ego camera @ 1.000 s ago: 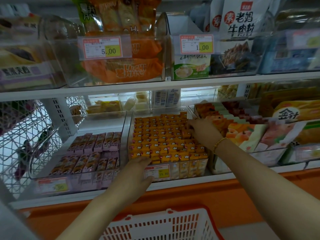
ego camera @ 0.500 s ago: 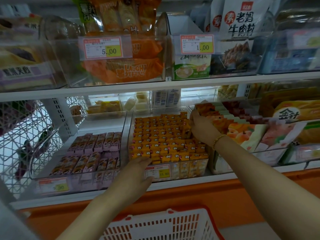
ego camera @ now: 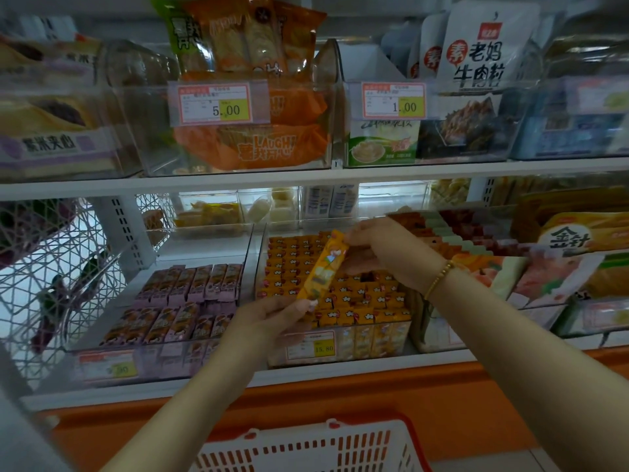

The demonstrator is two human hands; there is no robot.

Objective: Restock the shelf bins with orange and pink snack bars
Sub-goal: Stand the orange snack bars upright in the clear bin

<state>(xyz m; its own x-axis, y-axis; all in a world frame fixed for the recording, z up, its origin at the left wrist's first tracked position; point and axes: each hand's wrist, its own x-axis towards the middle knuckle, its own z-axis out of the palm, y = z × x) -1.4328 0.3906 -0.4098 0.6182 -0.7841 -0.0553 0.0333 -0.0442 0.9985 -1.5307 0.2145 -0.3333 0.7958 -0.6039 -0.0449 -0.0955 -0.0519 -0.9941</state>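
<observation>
A single orange snack bar point(ego camera: 323, 267) hangs tilted above the clear bin of orange bars point(ego camera: 340, 349) on the lower shelf. My right hand point(ego camera: 381, 253) pinches its upper end and my left hand point(ego camera: 272, 318) pinches its lower end. The orange bin is packed with several rows of upright bars point(ego camera: 367, 301). To its left a clear bin point(ego camera: 112, 366) holds pink snack bars point(ego camera: 190, 284) in two rows, with bare room at the back.
A red and white shopping basket point(ego camera: 306, 447) sits below my arms. Bins of other snacks point(ego camera: 493, 253) stand to the right. The upper shelf point(ego camera: 306, 178) carries bins with price tags. A white wire rack point(ego camera: 51, 284) is at the left.
My right hand has pulled one orange bar up out of the bin. My left hand has left the bin's front edge and taken the bar's lower end.
</observation>
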